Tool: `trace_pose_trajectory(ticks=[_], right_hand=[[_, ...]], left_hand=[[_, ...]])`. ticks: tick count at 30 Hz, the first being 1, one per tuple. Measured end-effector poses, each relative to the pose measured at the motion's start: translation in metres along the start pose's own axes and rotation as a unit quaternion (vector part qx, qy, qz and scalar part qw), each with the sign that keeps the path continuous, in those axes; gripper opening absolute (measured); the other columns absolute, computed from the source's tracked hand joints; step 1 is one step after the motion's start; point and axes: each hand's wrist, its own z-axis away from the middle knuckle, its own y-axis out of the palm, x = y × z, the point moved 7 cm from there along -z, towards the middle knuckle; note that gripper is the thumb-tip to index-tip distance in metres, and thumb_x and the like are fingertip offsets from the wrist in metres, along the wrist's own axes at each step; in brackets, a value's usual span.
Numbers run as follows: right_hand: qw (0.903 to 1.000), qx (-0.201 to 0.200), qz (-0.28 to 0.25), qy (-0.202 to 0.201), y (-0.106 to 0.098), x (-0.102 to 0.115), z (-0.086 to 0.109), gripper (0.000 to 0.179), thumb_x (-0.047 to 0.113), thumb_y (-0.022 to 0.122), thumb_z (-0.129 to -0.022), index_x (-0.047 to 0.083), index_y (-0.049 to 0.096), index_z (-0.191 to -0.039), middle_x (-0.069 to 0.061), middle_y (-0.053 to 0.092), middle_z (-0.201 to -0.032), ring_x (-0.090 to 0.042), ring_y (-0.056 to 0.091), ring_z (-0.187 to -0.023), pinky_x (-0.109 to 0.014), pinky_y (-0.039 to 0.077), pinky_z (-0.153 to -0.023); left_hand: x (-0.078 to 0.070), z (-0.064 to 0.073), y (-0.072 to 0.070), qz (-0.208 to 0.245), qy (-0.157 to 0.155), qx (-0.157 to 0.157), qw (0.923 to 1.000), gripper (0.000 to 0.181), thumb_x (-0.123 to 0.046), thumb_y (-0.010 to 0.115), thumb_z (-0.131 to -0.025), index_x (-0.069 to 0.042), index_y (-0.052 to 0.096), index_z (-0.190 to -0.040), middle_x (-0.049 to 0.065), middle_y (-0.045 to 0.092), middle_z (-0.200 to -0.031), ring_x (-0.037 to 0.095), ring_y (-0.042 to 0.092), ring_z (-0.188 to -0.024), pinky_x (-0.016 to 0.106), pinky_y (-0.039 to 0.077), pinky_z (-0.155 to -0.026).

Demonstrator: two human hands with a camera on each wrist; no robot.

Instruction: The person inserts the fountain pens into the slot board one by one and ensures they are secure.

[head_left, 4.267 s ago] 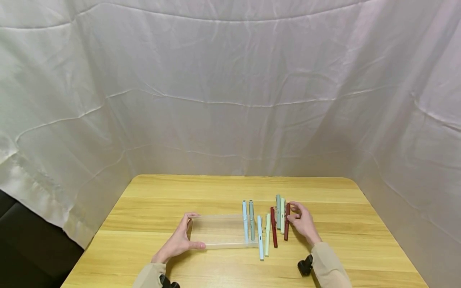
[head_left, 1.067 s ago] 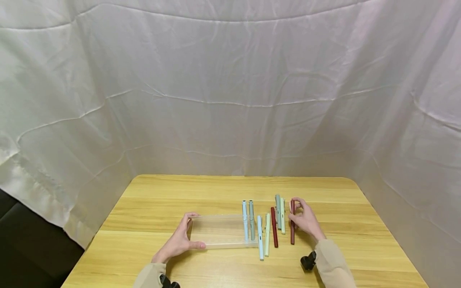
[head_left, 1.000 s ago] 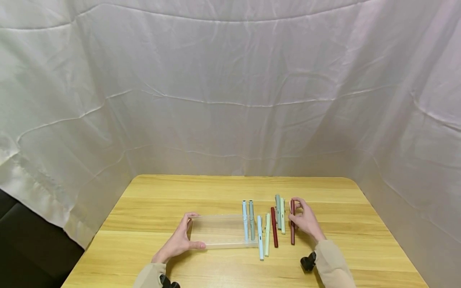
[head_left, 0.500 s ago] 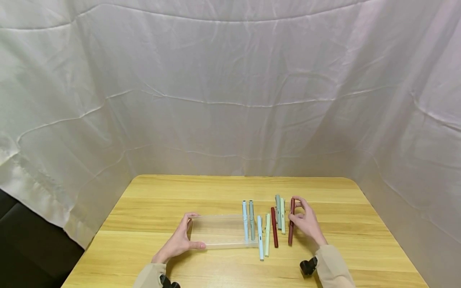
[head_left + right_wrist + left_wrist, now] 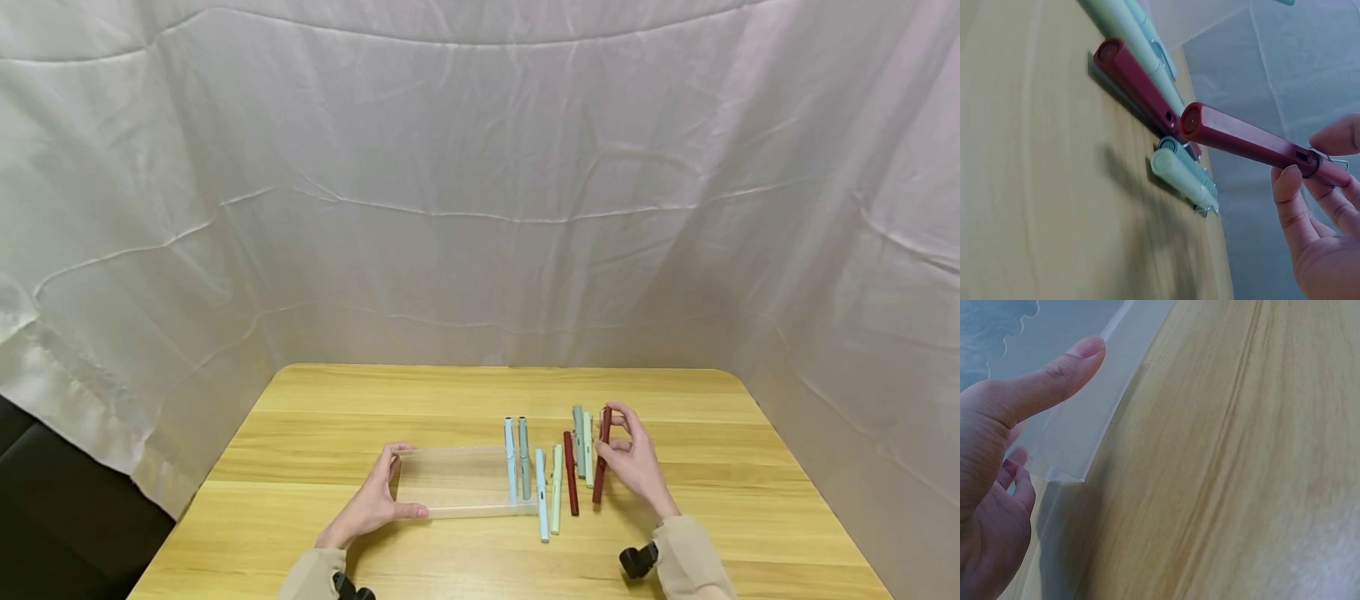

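My left hand (image 5: 377,492) grips the left end of a clear plastic tray (image 5: 453,479). In the left wrist view the thumb (image 5: 1063,375) lies along the tray's side, and a scalloped edge shows on the tray (image 5: 1029,350). A light blue pen (image 5: 511,458) and a grey-green pen (image 5: 524,467) lie side by side across its right end. My right hand (image 5: 637,467) pinches a dark red pen (image 5: 1241,137) by its clip half, raised over the table and tilted. Another dark red pen (image 5: 571,475) lies to its left.
Right of the tray lie a light blue pen (image 5: 542,504) and a pale green pen (image 5: 556,492). Farther back, a grey-green pen (image 5: 579,442) and a pale green pen (image 5: 588,454) lie together. The wooden table (image 5: 480,392) ends at a hanging grey cloth (image 5: 480,250).
The dark red pen first moved right, away from the pale green one. Over the last second my right hand has lifted and tilted it, shifting slightly left. The left hand has stayed on the tray.
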Motion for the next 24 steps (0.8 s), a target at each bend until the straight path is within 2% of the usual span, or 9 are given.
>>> trace_pose_trajectory(ticks=[4,7,17,20,24], right_hand=[[1.0,-0.004,-0.005,-0.004,0.002,0.005,0.002,0.069,-0.006,0.063,-0.089,0.008,0.034,-0.15,-0.029,0.046,-0.14,-0.018,0.067,-0.077,-0.027,0.063,-0.062],[0.9999,-0.007,-0.008,-0.012,0.004,0.009,0.004,0.068,-0.006,0.063,-0.089,0.009,0.034,-0.15,-0.029,0.047,-0.14,-0.015,0.066,-0.077,-0.027,0.063,-0.063],[0.9981,-0.002,-0.048,-0.039,0.012,0.025,0.008,0.069,-0.01,0.06,-0.09,0.008,0.032,-0.15,-0.029,0.05,-0.137,-0.01,0.064,-0.08,-0.024,0.063,-0.066],[0.9965,-0.004,-0.057,-0.06,0.015,0.03,0.009,0.068,-0.013,0.058,-0.089,0.006,0.033,-0.149,-0.023,0.054,-0.129,-0.013,0.065,-0.08,-0.025,0.063,-0.066],[0.9939,-0.002,-0.061,-0.091,0.018,0.038,0.011,0.065,-0.014,0.057,-0.089,0.004,0.033,-0.147,-0.003,0.056,-0.122,-0.01,0.064,-0.08,-0.026,0.062,-0.062]], left_hand=[[0.0,0.0,0.0,0.002,-0.006,0.001,1.0,0.099,-0.018,0.095,-0.062,-0.002,0.035,-0.139,0.021,0.035,-0.153,0.041,0.023,-0.153,0.048,0.011,-0.127],[0.001,0.0,0.001,0.003,-0.011,0.0,0.9999,0.1,-0.017,0.095,-0.062,-0.002,0.035,-0.14,0.022,0.035,-0.153,0.041,0.022,-0.153,0.049,0.011,-0.128],[0.0,-0.001,0.002,-0.002,0.001,-0.001,1.0,0.096,-0.017,0.094,-0.064,-0.002,0.035,-0.139,0.024,0.035,-0.152,0.046,0.021,-0.152,0.055,0.011,-0.127],[0.0,-0.001,0.002,-0.004,0.003,-0.003,1.0,0.096,-0.016,0.094,-0.064,-0.001,0.036,-0.139,0.024,0.035,-0.152,0.047,0.022,-0.151,0.056,0.011,-0.127],[-0.001,0.0,0.002,-0.008,0.005,-0.006,0.9999,0.096,-0.017,0.094,-0.064,-0.001,0.036,-0.139,0.023,0.037,-0.151,0.047,0.023,-0.15,0.056,0.012,-0.126]])
